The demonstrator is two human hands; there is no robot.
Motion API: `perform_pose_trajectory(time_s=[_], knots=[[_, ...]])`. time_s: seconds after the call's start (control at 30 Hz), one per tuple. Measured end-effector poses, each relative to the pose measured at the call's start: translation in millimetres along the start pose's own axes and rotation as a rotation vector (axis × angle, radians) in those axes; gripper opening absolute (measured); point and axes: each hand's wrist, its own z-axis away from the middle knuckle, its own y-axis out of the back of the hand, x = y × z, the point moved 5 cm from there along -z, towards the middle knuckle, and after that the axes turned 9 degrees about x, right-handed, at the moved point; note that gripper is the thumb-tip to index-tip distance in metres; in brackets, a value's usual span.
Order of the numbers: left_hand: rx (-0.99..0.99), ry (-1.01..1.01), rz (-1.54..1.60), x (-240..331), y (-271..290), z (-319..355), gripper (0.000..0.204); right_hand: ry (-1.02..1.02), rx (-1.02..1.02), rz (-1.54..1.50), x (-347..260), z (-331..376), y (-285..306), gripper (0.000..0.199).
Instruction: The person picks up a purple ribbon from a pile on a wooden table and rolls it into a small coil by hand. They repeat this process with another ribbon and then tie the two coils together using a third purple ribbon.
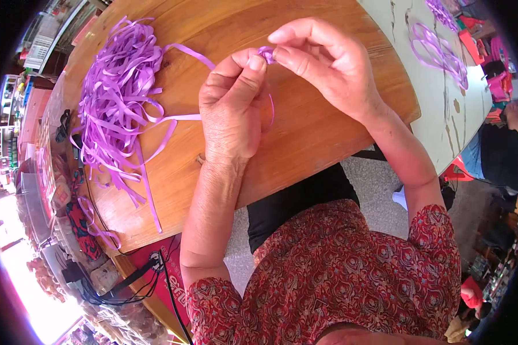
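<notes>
A small looped or knotted part of purple ribbon (pixel 266 54) is between my two hands, over the wooden table. My left hand (pixel 230 106) is closed on it, pinching it between thumb and index finger. From the right, my right hand (pixel 336 72) meets the same ribbon with its thumb tip at the knot. Its index finger arches above the thumb with a gap between them, and its other fingers are partly hidden. Ribbon strands run leftward from my left hand to a big tangled heap of purple ribbon (pixel 121 86), and a thin loop hangs beside my wrist.
The wooden table (pixel 305 155) has a curved right edge beside a white marbled surface (pixel 443 126) that carries more purple ribbon loops (pixel 437 54). Black cables (pixel 155 261) hang at the table's lower left. Another person (pixel 503 149) is at the far right.
</notes>
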Motion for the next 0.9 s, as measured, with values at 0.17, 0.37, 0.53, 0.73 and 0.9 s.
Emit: perform_pose_trajectory(time_s=[0.17,0.37,0.53,0.73,0.9], knots=[[0.02,0.007,-0.001,-1,0,0,0.011,0.27,0.045,0.22,-12,0,4,0.013],[0.079,0.007,-0.035,1,0,1,0.01,0.419,-0.038,0.259,-17,-2,2,0.012],[0.039,-0.012,-0.027,0,0,2,0.009,0.368,-0.046,0.225,-17,-4,2,0.011],[0.058,-0.045,-0.095,-1,2,0,0.008,0.344,-0.094,0.206,-19,-5,6,0.012],[0.046,-0.052,-0.086,1,-7,3,0.01,0.121,-0.017,0.027,-4,-3,14,0.009]])
